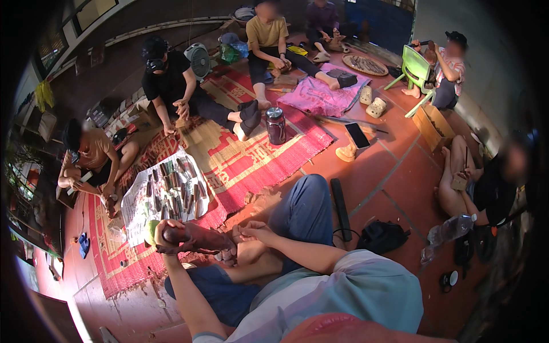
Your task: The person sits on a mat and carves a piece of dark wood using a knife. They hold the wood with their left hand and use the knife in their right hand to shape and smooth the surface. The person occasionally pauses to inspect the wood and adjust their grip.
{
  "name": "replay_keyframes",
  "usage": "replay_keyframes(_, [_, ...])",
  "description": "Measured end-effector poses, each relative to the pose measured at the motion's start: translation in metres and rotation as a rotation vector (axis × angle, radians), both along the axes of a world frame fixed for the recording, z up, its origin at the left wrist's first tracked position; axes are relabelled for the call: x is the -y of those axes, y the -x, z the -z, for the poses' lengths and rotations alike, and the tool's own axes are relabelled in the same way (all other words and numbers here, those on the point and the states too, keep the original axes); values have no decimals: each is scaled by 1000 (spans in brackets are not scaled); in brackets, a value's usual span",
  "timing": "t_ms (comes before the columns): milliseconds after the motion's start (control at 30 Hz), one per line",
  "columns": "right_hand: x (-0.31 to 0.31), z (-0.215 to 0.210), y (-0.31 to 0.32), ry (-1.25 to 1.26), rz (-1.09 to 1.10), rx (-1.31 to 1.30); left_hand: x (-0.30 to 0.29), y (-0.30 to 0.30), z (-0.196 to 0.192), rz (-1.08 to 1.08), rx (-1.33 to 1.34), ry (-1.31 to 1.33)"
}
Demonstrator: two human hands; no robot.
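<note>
A dark brown, rounded piece of wood [182, 234] lies across the person's lap, just above the bent knee in blue trousers [303, 208]. Its near end is wrapped by the left hand [166, 239], fingers curled tight around it, so the end itself is hidden. A bit of pale green [150, 231] peeks out at the hand's left edge; what it belongs to cannot be made out. The right hand [251, 231] sits at the other end of the piece, fingers bent and pressed against it, but whether it truly grips or only steadies is unclear, and any small tool inside it is covered by the knuckles.

Just beyond the left hand, on a red patterned mat [246, 166], a sheet of pale paper [137, 206] carries rows of dark carved sticks [174, 191], too small to tell apart. A dark metal flask [275, 126] stands further up the mat. On the tiled floor to the right lie a long black bar [340, 207], a black bag [382, 235] and a phone [358, 135] propped on a pale block. A clear plastic bottle [452, 230] lies near a seated person at the right edge, partly cut off by the dark rim. Other people sit around the mat, their work mostly blocked by their own hands
</note>
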State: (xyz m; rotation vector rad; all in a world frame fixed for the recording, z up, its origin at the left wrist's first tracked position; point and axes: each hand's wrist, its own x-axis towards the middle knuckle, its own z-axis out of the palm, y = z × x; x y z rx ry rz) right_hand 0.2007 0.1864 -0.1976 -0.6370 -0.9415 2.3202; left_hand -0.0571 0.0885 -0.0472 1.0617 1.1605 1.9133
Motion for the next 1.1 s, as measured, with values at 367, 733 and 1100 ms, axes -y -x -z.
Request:
replay_keyframes(367, [-13,24,-6,43,-36,-37,-11,11,6,144,116,11])
replay_keyframes(733, [-12,35,-3,54,-62,-7,-16,18,26,71,19,-94])
replay_keyframes(1100, [-6,24,4,102,5,56,49,-30,-14,-109,215,-131])
